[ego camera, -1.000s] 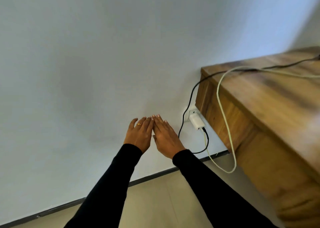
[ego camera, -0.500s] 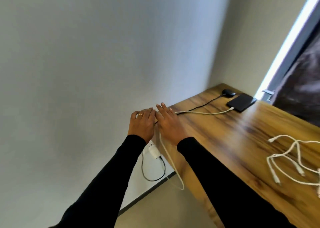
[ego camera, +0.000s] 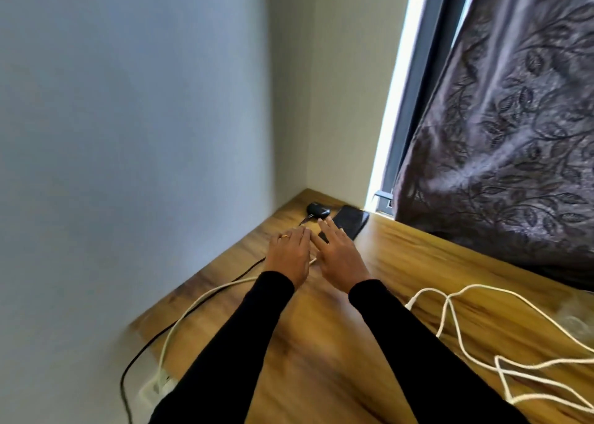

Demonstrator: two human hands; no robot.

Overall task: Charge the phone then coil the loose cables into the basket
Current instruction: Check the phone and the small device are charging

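Wood-grain tabletop (ego camera: 401,263) fills the corner between pale walls and a dark leaf-patterned curtain (ego camera: 514,134). On it the phone (ego camera: 352,222) lies flat, a slim black slab, its long axis running from the hands toward the far window edge. Both hands hover palm-down just short of it, holding nothing: left hand (ego camera: 289,256) with fingers together, right hand (ego camera: 340,256) with fingers spread, their tips over the phone's near end. Loose white cables (ego camera: 450,314) sprawl at right.
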